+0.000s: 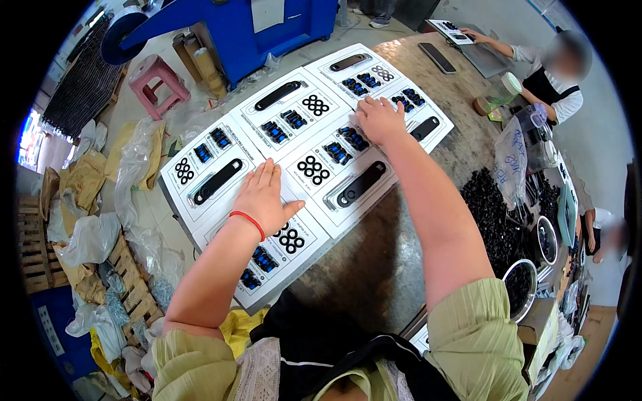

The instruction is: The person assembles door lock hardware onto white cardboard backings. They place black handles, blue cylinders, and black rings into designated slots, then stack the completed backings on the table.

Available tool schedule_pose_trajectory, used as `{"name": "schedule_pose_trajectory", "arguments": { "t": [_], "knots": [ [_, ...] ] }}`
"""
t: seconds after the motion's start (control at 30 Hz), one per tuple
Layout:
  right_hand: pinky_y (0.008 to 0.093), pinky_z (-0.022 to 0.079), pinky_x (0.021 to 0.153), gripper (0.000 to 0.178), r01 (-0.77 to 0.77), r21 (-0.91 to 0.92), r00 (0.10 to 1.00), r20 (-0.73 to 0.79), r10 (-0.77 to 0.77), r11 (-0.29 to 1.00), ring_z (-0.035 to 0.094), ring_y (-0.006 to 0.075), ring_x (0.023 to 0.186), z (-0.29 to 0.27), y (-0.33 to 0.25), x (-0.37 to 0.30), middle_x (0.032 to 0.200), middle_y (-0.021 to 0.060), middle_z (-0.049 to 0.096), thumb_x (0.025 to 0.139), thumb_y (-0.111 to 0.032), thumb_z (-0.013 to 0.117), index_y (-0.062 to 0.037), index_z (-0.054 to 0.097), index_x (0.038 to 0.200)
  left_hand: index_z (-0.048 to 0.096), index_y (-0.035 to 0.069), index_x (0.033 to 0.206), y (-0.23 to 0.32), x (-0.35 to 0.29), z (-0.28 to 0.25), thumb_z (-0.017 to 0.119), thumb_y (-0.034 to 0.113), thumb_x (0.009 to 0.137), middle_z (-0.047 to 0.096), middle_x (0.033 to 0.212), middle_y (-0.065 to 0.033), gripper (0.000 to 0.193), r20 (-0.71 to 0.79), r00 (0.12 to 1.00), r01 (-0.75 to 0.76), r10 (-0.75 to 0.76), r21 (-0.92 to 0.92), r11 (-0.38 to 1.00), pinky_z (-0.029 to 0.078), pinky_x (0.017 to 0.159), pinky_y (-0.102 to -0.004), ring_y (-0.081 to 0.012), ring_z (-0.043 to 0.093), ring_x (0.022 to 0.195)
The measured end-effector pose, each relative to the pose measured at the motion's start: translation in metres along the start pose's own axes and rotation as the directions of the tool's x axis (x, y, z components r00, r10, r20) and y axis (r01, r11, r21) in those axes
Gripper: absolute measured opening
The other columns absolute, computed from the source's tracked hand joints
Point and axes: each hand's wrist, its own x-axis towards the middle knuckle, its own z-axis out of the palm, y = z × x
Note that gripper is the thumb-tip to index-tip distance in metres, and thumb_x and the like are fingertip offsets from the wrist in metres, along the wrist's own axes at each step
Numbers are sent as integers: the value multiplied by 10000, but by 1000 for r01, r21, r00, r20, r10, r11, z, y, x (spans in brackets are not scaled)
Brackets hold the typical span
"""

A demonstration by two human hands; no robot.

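Head view, looking down at the work. Both hands lie flat, palms down and fingers spread, on a white sheet of blister cards (314, 144) spread over a round table (374, 267); neither hand grasps anything. The left hand (264, 197), a red band at its wrist, presses the sheet's near-left part, its fingertips touching the card that carries a long black handle (217, 181). The right hand (380, 119) rests farther away and to the right, on the sheet's far part, next to a second black handle (425, 128). Between the two hands lies a third black handle (360, 184), flanked by a cluster of black rings (313, 169) and small blue-and-black fittings (346, 146). Each card appears to hold the same set: one handle, rings, fittings.

Judged from this pose, the step in hand is pressing or smoothing the filled sheet flat, or checking its pockets by touch; which of the two cannot be told. Any next move calls for even pressure from both palms, so that no part jumps out of its pocket, and for a two-handed hold at opposite edges if the sheet is to be shifted, since it overhangs the table edge below the left hand.

Right of the right forearm lie a heap of loose black parts (491, 217) and metal bowls (520, 284). At the far side another person's hand (473, 33) works on a separate card.
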Motion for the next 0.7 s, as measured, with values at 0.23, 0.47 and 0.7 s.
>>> {"name": "schedule_pose_trajectory", "arguments": {
  "t": [0.23,0.47,0.7],
  "knots": [
    [593,150,1167,431,-26,30,999,24,26,999,258,288,1450,-1,-5,-4,1537,11,357,1026,-382,323,-201,482,1385,247,-62,1484,3,-1,-5,514,572,922,184,1578,-228,888,24,1000,12,-12,-3,1000,153,1209,-393,-316,185,1473],
    [580,146,1172,446,-16,5,998,56,16,1000,242,280,1458,-8,-9,-4,1542,12,351,1029,-389,313,-198,475,1399,242,-55,1487,5,-3,-6,510,583,920,175,1582,-221,895,36,999,24,-24,8,1000,152,1210,-397,-323,177,1474],
    [571,151,1173,457,-12,7,999,49,12,1000,246,281,1456,-9,-10,-2,1545,12,347,1026,-396,321,-185,477,1400,248,-56,1483,4,-3,-3,520,591,910,179,1580,-225,906,18,1000,19,-19,3,1000,163,1207,-404,-327,180,1472]
  ]
}}
